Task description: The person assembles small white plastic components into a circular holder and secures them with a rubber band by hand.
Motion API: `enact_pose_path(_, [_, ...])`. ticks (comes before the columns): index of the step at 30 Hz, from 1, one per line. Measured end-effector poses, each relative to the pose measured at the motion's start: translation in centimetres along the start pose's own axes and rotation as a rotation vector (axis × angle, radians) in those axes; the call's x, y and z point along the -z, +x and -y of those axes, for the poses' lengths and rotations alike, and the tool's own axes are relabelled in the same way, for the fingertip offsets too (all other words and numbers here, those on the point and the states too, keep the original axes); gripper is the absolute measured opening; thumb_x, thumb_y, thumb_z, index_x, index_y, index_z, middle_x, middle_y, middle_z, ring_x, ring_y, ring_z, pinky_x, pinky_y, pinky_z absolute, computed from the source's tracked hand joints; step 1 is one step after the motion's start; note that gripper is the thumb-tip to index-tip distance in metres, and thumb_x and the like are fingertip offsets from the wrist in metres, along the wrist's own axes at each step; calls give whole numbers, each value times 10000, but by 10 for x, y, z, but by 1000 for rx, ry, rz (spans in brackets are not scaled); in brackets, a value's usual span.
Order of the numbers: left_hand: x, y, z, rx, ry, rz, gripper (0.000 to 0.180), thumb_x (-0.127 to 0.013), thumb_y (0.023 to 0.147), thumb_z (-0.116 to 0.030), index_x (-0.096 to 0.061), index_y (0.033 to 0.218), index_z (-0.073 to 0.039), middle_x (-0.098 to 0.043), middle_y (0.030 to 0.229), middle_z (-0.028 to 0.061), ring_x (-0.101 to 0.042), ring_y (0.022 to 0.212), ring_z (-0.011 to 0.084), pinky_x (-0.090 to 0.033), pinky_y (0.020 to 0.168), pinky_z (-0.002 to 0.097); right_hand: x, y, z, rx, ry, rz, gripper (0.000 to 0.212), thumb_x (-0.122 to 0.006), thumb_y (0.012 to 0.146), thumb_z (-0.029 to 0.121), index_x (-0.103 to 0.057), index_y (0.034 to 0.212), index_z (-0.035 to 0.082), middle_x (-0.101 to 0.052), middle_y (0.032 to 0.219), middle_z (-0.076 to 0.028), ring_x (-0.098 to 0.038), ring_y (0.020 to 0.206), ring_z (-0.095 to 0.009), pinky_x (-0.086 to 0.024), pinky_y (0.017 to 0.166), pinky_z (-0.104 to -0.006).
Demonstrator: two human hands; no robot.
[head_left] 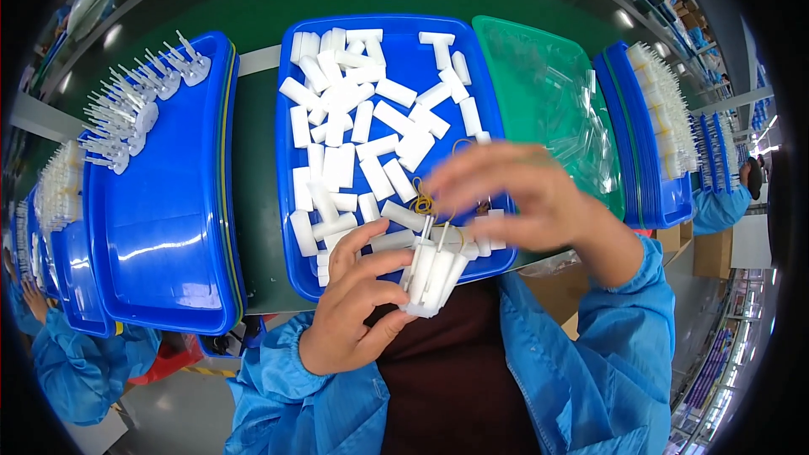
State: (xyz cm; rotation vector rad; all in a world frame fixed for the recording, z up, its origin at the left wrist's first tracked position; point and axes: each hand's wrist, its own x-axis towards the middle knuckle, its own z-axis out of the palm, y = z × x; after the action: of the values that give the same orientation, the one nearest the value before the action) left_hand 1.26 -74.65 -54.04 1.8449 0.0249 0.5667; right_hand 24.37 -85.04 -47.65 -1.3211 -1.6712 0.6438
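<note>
My left hand [358, 299] is closed around a white assembly [434, 278] of several upright white cylinders standing close together on a white base, with thin metal-looking rods sticking out of its top. My right hand [527, 194] hovers just beyond and to the right of it, over the near right part of a blue tray, its fingers curved and smeared by motion. Thin yellow rubber bands [422, 199] show by its fingertips; whether the fingers grip one is unclear. Many loose white cylinders [339, 167] lie scattered in the blue tray [285, 131].
At right, a green tray [514, 50] holds clear plastic pieces [581, 131]. Stacked blue trays [624, 143] beyond carry rows of white parts [661, 109]. On the left, another blue tray stack [156, 244] bears several pronged white pieces [126, 114]. Co-workers' blue sleeves [72, 371] appear at the sides.
</note>
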Motion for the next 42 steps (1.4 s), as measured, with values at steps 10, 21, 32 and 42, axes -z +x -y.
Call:
enact_pose_path(10, [0,-9,-3,-45,274,-24,206,-745,680,-88,-643,850,-143,-579,1082,45,-424,1210,362,-179,1035,567,-3,39,-51,86,-1015,253,274,-640,696,54,-644,969,37,-646,1002,-85,-648,874,-240,-527,741,-331])
enact_pose_path(21, [1,-7,-6,-18,312,-34,178,-737,717,-105,-661,868,-162,-571,1047,21,-430,1188,331,-165,1034,558,-6,45,-55,-88,-921,311,232,-636,707,22,-623,939,32,-624,839,-90,-644,729,-224,-523,642,-317])
enact_pose_path(32, [-1,-5,-6,-35,351,4,262,-764,673,-70,-669,887,-187,-563,1052,5,-433,1190,335,-155,1031,559,-15,23,-19,-522,225,-1,225,-522,809,-57,-628,989,28,-640,848,-21,-588,708,-36,-454,600,-176])
enact_pose_path(42, [-5,-6,-8,-33,404,26,269,-753,662,-52,-674,863,-212,-564,1051,-13,-429,1196,330,-137,1039,559,-24,22,-8,-591,300,-30,257,-534,805,-62,-596,1042,12,-613,767,-16,-553,633,-19,-439,557,-184])
